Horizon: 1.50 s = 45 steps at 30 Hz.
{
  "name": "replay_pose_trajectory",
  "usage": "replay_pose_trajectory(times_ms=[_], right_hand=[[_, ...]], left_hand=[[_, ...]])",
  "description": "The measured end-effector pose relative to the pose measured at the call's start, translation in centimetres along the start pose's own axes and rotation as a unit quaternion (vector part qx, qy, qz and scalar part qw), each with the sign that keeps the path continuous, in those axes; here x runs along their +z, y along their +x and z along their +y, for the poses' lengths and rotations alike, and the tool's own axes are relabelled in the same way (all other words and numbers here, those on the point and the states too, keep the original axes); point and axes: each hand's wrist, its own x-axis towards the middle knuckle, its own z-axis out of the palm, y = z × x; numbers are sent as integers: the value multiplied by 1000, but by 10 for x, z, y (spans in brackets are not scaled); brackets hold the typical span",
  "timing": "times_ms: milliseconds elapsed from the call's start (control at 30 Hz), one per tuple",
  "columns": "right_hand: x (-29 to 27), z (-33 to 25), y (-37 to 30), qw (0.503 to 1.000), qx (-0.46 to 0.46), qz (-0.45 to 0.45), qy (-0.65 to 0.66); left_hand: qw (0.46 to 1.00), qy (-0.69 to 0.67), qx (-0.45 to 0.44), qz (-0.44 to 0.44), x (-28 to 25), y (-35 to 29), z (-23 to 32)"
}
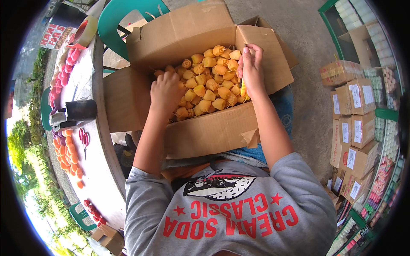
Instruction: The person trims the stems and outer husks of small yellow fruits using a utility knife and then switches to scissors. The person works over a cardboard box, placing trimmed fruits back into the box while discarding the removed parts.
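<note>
An open cardboard box (205, 132) sits in front of me, filled with many yellow-orange flower buds (211, 83) that look like artificial roses on thin stems. My left hand (165, 91) is over the left side of the box, its fingers curled down among the buds. What those fingers hold, if anything, is hidden beneath them. My right hand (252, 70) is raised at the box's right side, thumb and fingers closed. A tool with a yellow handle (243, 88) shows below its palm; the kind cannot be made out.
At left, a white table (100, 170) bears red-handled scissors (85, 138), a tape roll (85, 32), a black container (81, 110) and orange petal-like pieces (66, 153). A green chair (128, 21) stands behind the box. Stacked cartons (352, 128) and shelves line the right.
</note>
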Motion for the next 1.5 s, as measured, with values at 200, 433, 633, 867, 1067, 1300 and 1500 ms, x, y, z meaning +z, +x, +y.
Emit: replay_pose_trajectory(times_ms=[200,433,633,867,1067,1300,1500], right_hand=[[-2,3,-2,1000,4,-15,11],[-6,8,2,999,-17,-13,38],[-2,2,-4,988,-92,-86,-93],[14,-5,-28,875,-266,-173,-366],[18,-6,-29,849,-334,-172,-371],[18,-3,-29,834,-331,-185,-401],[21,1,-32,810,-321,-173,-460]], left_hand=[[973,-83,215,25,59,73,68],[932,-339,113,-59,65,92,55],[526,-831,-105,-147,-6,47,48],[443,-885,-145,-17,11,33,53],[659,-733,-113,127,9,29,60],[703,-692,-112,118,3,24,66],[768,-614,-75,169,25,26,56]])
